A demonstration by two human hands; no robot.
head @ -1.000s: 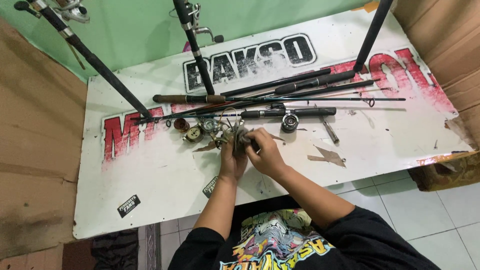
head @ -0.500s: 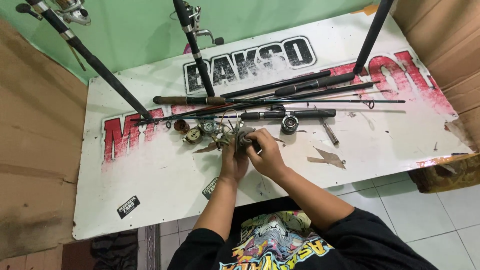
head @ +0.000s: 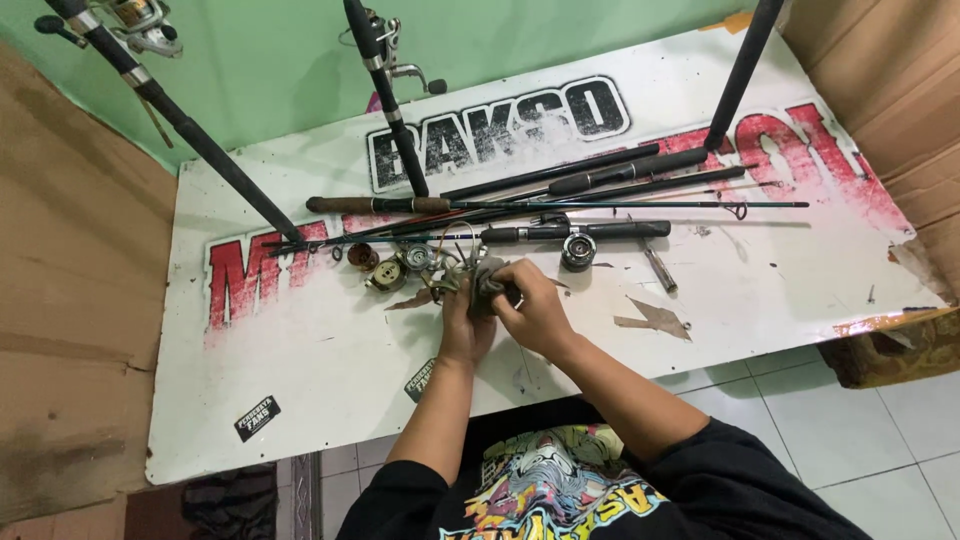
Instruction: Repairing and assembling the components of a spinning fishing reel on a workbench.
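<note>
Head view, hands: the left hand (head: 462,322) and the right hand (head: 532,312) meet over the middle of the white table (head: 300,390), both clenched around one small fishing reel (head: 484,283) wrapped in a greyish rag.
Left hand: grasping the reel from below and behind, fingers curled.
Right hand: gripping the reel's right side, fingers closed on it; the exact pinch point is hidden.
Where the reel is: held just above the table, just right of the loose parts and near the rods.
Doing it well: judging by the grip, keep the left hand as the steady support and let the right do the fine turning; work low over the table, so that a dropped piece lands near the rest.
Loose parts: three small round reel parts (head: 388,273) lie in a cluster just left of the hands.
Spool: one dark round spool (head: 578,250) sits right of the hands.
Rods lying flat: about five rods (head: 560,205) in a bundle; overlap makes the count uncertain.
Rods leaning: three standing rods (head: 385,100) rise from the table.
Scraps: one brown paper scrap (head: 655,318) at right.
</note>
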